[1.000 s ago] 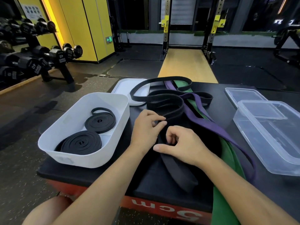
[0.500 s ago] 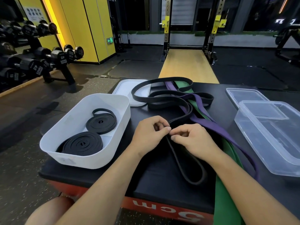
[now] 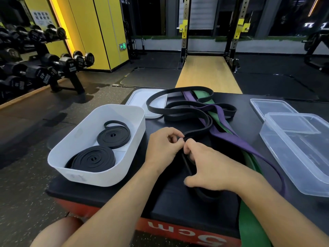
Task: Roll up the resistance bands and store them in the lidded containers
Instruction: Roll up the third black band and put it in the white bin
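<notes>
Pinching the narrow black band [image 3: 199, 131] with left hand [image 3: 162, 147] and right hand [image 3: 209, 169], both curled on it, at middle of counter [image 3: 178, 198]. Better to start first turn tight and flat, feed slack evenly, keep clear of purple band [image 3: 236, 141].

Both forearms are extended forward from the lower edge of the view and angled toward each other, so that the two hands meet fingertip to fingertip. The left hand [image 3: 162, 147] is turned knuckles-up with its fingers curled inward, and a black band [image 3: 200, 131] is pinched between its thumb and forefinger, just beside the right hand. The right hand [image 3: 210, 168] is held back-up, slightly nearer the body, its fingers [image 3: 187, 148] curled down onto the same band and its thumb stretched out toward the body. How much of the band is enclosed under the right palm cannot be made out. Both wrists are nearly straight. A bare knee [image 3: 58, 230] is seen below the left forearm.
</notes>
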Available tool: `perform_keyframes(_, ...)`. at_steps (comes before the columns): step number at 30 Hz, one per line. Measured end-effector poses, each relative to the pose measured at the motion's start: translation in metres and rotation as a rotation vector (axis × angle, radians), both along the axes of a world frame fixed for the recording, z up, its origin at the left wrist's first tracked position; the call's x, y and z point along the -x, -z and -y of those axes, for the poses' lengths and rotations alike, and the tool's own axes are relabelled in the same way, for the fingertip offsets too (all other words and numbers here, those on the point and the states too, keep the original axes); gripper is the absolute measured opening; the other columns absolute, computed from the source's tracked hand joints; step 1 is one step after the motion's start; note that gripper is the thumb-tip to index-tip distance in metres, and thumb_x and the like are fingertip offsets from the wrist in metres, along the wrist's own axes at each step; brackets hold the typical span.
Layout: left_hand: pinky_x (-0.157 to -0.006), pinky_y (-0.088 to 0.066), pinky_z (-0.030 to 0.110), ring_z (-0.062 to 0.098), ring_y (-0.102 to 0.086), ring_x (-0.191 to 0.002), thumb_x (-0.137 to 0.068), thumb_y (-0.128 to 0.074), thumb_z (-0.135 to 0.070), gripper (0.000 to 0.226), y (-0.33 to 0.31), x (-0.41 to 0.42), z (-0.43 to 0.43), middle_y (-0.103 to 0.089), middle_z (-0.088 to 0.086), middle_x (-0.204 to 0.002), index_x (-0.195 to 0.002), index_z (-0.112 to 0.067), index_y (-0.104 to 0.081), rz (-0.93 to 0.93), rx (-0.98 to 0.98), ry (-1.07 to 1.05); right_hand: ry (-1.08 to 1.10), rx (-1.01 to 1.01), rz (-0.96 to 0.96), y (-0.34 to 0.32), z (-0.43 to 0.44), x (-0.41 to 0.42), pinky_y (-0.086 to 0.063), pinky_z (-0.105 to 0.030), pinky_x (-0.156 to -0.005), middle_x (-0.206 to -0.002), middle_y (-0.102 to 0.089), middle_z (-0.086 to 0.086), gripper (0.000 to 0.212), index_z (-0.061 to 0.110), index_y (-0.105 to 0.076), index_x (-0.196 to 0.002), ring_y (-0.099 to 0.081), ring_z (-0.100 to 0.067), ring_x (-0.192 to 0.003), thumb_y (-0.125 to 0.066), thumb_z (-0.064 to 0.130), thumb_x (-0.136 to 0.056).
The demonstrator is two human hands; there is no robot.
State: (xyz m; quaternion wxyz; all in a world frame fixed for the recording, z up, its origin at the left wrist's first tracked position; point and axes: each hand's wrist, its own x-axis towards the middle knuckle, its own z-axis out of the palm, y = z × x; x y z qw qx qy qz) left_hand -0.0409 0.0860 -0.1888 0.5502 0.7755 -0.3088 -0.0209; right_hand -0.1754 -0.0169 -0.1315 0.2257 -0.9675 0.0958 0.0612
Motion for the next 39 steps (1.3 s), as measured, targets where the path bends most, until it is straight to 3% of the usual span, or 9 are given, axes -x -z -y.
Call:
perform_keyframes(5,-0.071,-0.055,0.029,0.009,-0.061,-0.065,-0.082,-0.073,-0.015,0.017,0.0,-0.003,-0.002,-0.066,-0.007,-0.069,-0.078,-0.031,-0.076,-0.023,0.053,-0.138,-0.089,-0.065,-0.073,-0.005,0.008,0.005,-0.043,-0.012,-0.085,-0.135,-0.046,0.022,0.092,0.042,-0.026,-0.151,-0.05,0.007,-0.101,-0.077,0.015,-0.079)
perform_keyframes(9,-0.071,-0.05,0.018,0.002,-0.063,-0.072,-0.086,-0.076,-0.023,0.009,-0.002,0.001,-0.001,-0.07,-0.014,-0.075,-0.081,-0.03,-0.077,0.001,-0.045,-0.042,-0.031,-0.093,0.137,0.013,0.02,0.012,-0.048,-0.018,-0.088,-0.115,-0.066,0.029,0.071,0.05,-0.044,-0.128,-0.058,0.013,-0.095,-0.064,-0.001,-0.082)
perform_keyframes(13,-0.081,-0.052,0.017,0.005,-0.068,-0.086,-0.084,-0.083,-0.025,0.015,-0.005,0.011,-0.012,-0.073,-0.01,-0.093,-0.097,-0.028,-0.079,-0.013,-0.105,0.123,-0.018,-0.207,0.275,0.035,0.025,0.016,-0.054,-0.032,-0.096,-0.108,-0.071,0.031,0.053,0.041,-0.057,-0.111,-0.069,-0.001,-0.103,-0.068,-0.001,-0.081)
perform_keyframes(17,-0.07,-0.043,0.01,-0.001,-0.057,-0.069,-0.078,-0.082,-0.014,0.03,-0.004,0.017,-0.031,-0.065,-0.018,-0.085,-0.102,-0.033,-0.078,0.001,-0.152,0.114,-0.02,-0.309,0.336,0.039,0.027,0.015,-0.052,-0.026,-0.099,-0.104,-0.072,0.025,0.045,0.038,-0.067,-0.108,-0.067,0.002,-0.106,-0.078,0.006,-0.078)
perform_keyframes(21,-0.068,-0.048,0.017,0.001,-0.054,-0.06,-0.075,-0.074,-0.009,0.033,-0.001,0.018,-0.031,-0.061,-0.018,-0.074,-0.091,-0.038,-0.077,-0.047,-0.098,0.068,-0.004,-0.259,0.305,0.041,0.028,0.017,-0.046,-0.021,-0.096,-0.109,-0.062,0.026,0.048,0.045,-0.07,-0.108,-0.06,0.001,-0.109,-0.062,0.031,-0.063)
perform_keyframes(27,-0.073,-0.055,0.029,0.011,-0.063,-0.072,-0.07,-0.066,-0.016,0.02,0.006,0.018,-0.029,-0.073,-0.021,-0.097,-0.075,-0.034,-0.074,-0.036,-0.037,0.074,0.098,-0.267,0.382,0.05,0.038,0.011,-0.041,-0.01,-0.086,-0.102,-0.063,0.02,0.043,0.047,-0.072,-0.101,-0.06,0.001,-0.102,-0.076,0.011,-0.077)
perform_keyframes(31,-0.074,-0.049,0.024,0.003,-0.063,-0.076,-0.08,-0.064,-0.01,0.03,0.009,0.016,-0.029,-0.068,-0.027,-0.107,-0.071,-0.035,-0.078,0.057,-0.123,0.141,0.172,-0.23,0.428,0.056,0.038,0.009,-0.035,-0.006,-0.081,-0.101,-0.056,0.016,0.033,0.044,-0.074,-0.094,-0.055,0.003,-0.096,-0.081,0.014,-0.084)
perform_keyframes(36,-0.087,-0.043,0.022,-0.003,-0.061,-0.102,-0.082,-0.066,-0.045,0.015,0.005,0.02,-0.031,-0.061,-0.028,-0.119,-0.083,-0.038,-0.078,0.133,-0.169,0.228,0.148,-0.246,0.426,0.052,0.036,0.01,-0.039,-0.011,-0.068,-0.095,-0.052,0.012,0.033,0.042,-0.075,-0.087,-0.054,-0.003,-0.071,-0.08,0.009,-0.084)
perform_keyframes(39,-0.094,-0.047,0.023,0.002,-0.059,-0.117,-0.074,-0.081,-0.061,0.029,0.003,0.023,-0.034,-0.049,-0.03,-0.136,-0.091,-0.038,-0.076,0.182,-0.21,0.303,0.115,-0.278,0.415,0.053,0.035,0.012,-0.044,-0.015,-0.071,-0.1,-0.052,0.017,0.034,0.037,-0.076,-0.089,-0.055,-0.009,-0.073,-0.076,0.003,-0.082)
